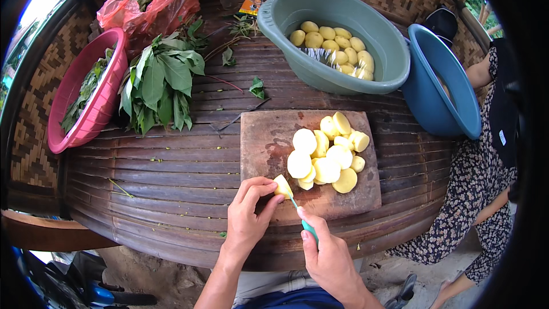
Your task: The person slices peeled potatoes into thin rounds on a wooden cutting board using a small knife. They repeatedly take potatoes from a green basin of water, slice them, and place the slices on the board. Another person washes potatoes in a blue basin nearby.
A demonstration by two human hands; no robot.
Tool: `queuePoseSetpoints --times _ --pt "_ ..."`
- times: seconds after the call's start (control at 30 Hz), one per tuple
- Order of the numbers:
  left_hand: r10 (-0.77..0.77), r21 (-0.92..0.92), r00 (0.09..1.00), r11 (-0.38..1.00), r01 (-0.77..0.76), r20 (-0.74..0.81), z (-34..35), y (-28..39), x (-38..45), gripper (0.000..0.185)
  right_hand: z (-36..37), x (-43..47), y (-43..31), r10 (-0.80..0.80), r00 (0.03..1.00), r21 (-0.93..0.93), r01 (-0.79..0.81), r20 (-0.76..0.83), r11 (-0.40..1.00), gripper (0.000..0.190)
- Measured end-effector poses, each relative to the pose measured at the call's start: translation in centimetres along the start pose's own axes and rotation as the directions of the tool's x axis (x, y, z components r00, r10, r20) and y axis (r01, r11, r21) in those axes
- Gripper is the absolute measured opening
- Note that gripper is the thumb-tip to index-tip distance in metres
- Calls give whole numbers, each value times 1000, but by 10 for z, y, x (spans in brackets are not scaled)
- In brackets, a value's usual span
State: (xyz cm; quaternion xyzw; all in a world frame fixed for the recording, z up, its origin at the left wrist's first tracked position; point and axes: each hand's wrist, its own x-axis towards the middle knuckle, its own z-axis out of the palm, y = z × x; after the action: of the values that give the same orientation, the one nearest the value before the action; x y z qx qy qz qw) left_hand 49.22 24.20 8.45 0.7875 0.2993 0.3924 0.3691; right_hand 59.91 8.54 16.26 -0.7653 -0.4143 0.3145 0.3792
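Note:
My left hand (252,206) pinches a piece of peeled potato (282,186) between thumb and fingers at the near left part of a wooden cutting board (266,137). In my right hand (328,253) is a small knife (309,231) with a green handle. Its blade touches the right side of that piece; how deep it sits in the potato is hard to tell. Just beyond, a loose pile of thick potato slices (327,169) covers the middle and right of the board.
Peeled potatoes (330,45) lie in water in a green basin (388,79). A blue basin (429,107) stands to its right, beside a seated person (467,193). Leafy greens (161,77), a pink basin (92,111) and a red plastic bag (167,4) occupy the bamboo table's (171,189) far left.

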Motion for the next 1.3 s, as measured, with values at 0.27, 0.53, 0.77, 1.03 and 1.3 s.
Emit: queuePoseSetpoints --times 0.27,0.53,0.77,1.03,1.3 --pt "1 9 1000 1000 -1 -22 0 0 -1 32 -4 4 0 34 998 4 -34 43 999 47" --pt "-2 -2 999 1000 2 -41 0 -2 0 31 0 9 1 40 998 -58 -37 49 998 45" --pt "-10 -19 999 1000 9 -54 1 -2 -1 30 4 9 1 28 999 -92 -25 27 995 45" --pt "6 -11 999 1000 -7 -43 1 -4 -1 28 3 22 3 113 987 -116 -100 111 988 43" --pt "9 -36 1000 999 -9 -13 1 -2 1 30 -5 26 -4 196 968 -176 -169 155 970 43"
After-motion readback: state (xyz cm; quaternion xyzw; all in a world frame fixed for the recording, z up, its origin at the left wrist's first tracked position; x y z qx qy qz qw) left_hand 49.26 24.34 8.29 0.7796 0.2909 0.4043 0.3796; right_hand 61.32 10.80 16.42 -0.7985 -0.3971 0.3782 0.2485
